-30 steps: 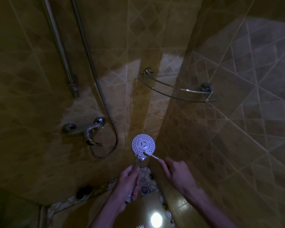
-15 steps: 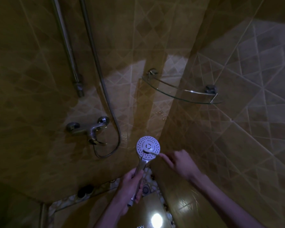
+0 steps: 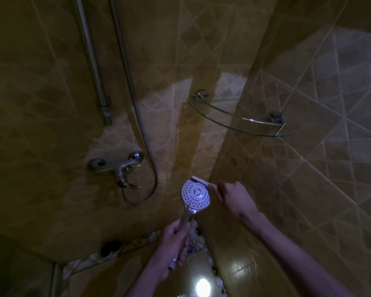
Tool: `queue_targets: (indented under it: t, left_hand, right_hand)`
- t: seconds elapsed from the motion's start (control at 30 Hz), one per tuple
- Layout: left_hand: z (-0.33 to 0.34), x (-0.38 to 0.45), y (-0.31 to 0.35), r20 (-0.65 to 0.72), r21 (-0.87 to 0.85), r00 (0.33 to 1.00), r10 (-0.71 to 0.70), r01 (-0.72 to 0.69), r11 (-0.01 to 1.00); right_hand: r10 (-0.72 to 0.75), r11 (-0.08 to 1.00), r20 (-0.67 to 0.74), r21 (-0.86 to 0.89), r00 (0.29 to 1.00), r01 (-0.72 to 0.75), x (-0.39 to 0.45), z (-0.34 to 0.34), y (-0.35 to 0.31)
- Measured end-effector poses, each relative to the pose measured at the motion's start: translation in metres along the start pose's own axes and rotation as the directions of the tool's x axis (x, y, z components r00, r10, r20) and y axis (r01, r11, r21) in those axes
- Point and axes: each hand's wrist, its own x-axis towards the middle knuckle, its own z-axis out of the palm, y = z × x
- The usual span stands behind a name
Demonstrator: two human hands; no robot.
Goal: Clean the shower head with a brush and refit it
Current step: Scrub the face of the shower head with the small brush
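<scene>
Brush [image 3: 199, 180] moved from lower face to top rim of shower head [image 3: 195, 194] — right hand [image 3: 234, 197] fingers pinched on its handle. Left hand [image 3: 175, 243] wrapped around the head's handle — held face-up, low in shower corner, below glass shelf [image 3: 240, 123].

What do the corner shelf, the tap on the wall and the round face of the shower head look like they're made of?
Corner shelf: clear glass, since the tiles show through it, with a thin shiny metal rail. Tap: polished metal, probably chromed, going by its bright reflections. Shower head face: pale and matte with dark nozzle dots, likely plastic; its handle looks chromed.
</scene>
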Motion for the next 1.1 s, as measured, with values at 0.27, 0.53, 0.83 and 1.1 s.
queue_targets:
  t: [0.27, 0.53, 0.83, 1.1]
  left_hand:
    - [-0.003, 0.003, 0.003, -0.016, 0.014, 1.0, -0.007, 0.008, 1.0]
    - [-0.001, 0.002, 0.006, -0.014, 0.056, 1.0, -0.001, 0.002, 0.998]
    - [0.0, -0.003, 0.007, -0.025, 0.039, 1.0, -0.012, 0.013, 0.999]
    - [-0.002, -0.008, 0.012, -0.033, 0.043, 0.999, -0.021, 0.022, 0.999]
  right_hand:
    - [-0.024, 0.999, 0.064, -0.04, 0.998, 0.026, 0.002, -0.003, -0.001]
    - [-0.102, 0.972, 0.023, -0.211, 0.995, 0.105, -0.011, 0.007, -0.012]
    - [-0.067, 0.981, 0.07, -0.178, 0.995, 0.078, 0.0, 0.006, -0.016]
    - [0.067, 0.994, 0.016, -0.087, 0.998, -0.065, 0.012, -0.004, -0.008]
